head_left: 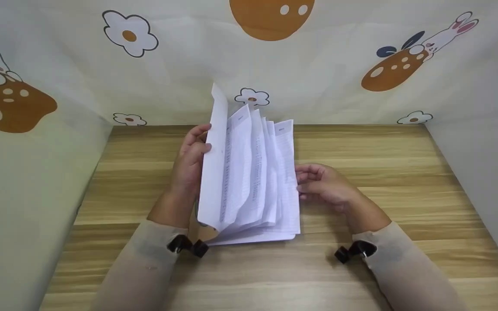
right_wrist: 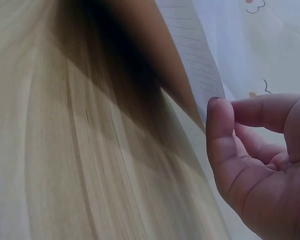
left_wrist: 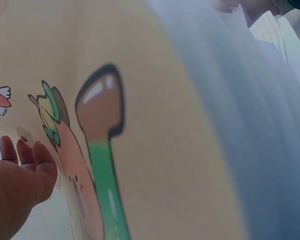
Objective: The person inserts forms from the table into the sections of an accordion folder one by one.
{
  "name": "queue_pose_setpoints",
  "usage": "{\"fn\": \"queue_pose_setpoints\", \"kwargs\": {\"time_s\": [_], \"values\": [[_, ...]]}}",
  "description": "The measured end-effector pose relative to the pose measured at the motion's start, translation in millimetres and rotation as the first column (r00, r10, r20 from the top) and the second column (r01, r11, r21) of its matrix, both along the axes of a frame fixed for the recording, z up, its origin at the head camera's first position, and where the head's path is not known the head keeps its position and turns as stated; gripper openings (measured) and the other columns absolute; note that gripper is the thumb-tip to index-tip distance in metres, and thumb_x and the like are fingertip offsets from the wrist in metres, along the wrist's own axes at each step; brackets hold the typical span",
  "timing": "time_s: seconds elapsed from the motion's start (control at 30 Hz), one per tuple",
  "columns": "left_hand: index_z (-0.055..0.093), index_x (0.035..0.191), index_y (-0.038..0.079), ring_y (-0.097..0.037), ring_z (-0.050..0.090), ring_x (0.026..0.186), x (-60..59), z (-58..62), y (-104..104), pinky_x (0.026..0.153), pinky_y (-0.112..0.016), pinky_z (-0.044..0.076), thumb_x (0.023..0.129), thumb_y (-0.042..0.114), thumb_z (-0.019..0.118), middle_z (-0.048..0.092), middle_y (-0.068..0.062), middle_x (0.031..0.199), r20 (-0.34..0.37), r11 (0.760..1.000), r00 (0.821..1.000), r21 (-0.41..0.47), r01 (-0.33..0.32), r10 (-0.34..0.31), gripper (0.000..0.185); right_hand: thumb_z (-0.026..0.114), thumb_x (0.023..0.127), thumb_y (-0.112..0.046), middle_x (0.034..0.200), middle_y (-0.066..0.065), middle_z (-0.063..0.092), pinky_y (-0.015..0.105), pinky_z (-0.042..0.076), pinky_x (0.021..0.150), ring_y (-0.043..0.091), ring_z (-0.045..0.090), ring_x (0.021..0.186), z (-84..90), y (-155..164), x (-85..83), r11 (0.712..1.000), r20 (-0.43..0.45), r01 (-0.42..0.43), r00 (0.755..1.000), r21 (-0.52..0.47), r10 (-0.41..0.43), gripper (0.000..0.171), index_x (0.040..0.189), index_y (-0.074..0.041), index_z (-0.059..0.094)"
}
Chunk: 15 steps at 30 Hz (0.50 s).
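Note:
A notebook (head_left: pixel 255 172) stands open over the table, its white lined pages fanned apart and its front cover (head_left: pixel 213 160) raised at the left. My left hand (head_left: pixel 190 162) grips the cover's left edge, fingertips and thumb at the rim. From the left wrist, the cover's tan outer face (left_wrist: pixel 155 150) shows cartoon prints, with the left hand (left_wrist: pixel 22 187) at its edge. On the other side my right hand (head_left: pixel 329 185) pinches the right edge of the pages. Thumb and forefinger of the right hand (right_wrist: pixel 265 155) meet at a lined page (right_wrist: pixel 192 50) in the right wrist view.
Beneath the notebook is a wood-grain table (head_left: pixel 404 172). A pale curtain (head_left: pixel 318 77) printed with rabbits, flowers and orange shapes hangs behind it and along both sides. Black camera mounts (head_left: pixel 188 246) sit on both wrists.

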State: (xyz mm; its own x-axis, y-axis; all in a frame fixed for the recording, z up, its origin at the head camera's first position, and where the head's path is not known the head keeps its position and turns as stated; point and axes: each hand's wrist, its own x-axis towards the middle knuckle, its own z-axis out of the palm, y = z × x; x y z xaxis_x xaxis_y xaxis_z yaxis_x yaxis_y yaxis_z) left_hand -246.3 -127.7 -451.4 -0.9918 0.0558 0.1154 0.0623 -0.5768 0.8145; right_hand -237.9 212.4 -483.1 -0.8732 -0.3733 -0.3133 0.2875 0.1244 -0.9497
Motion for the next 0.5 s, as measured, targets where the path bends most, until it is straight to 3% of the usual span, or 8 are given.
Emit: {"fn": "queue_pose_setpoints", "kwargs": {"time_s": [0.23,0.5], "values": [[0.062,0.129,0.020,-0.021,0.062,0.108,0.6,0.7,-1.5,0.080,-0.028,0.061,0.096,0.006,0.048,0.057,-0.006,0.127,0.001,1.000,1.000,0.007,0.010,-0.010,0.039,0.069,0.096,0.002,0.106,0.002,0.074,0.026,0.062,0.074,0.013,0.071,0.083,-0.5,-8.3,-8.4,0.992,-0.012,0.104,0.995,0.073,-0.103,0.052,0.147,0.001,0.057],[0.063,0.126,0.020,-0.022,0.063,0.106,0.7,1.0,1.2,0.080,-0.027,0.060,0.094,0.004,0.047,0.058,-0.007,0.126,-0.001,1.000,1.000,-0.003,-0.002,0.002,0.039,0.071,0.095,0.004,0.096,0.000,0.076,0.024,0.061,0.069,0.011,0.070,0.075,-2.0,-17.4,-16.5,0.991,-0.008,0.123,0.992,0.057,-0.123,0.050,0.144,0.001,0.060]]}}
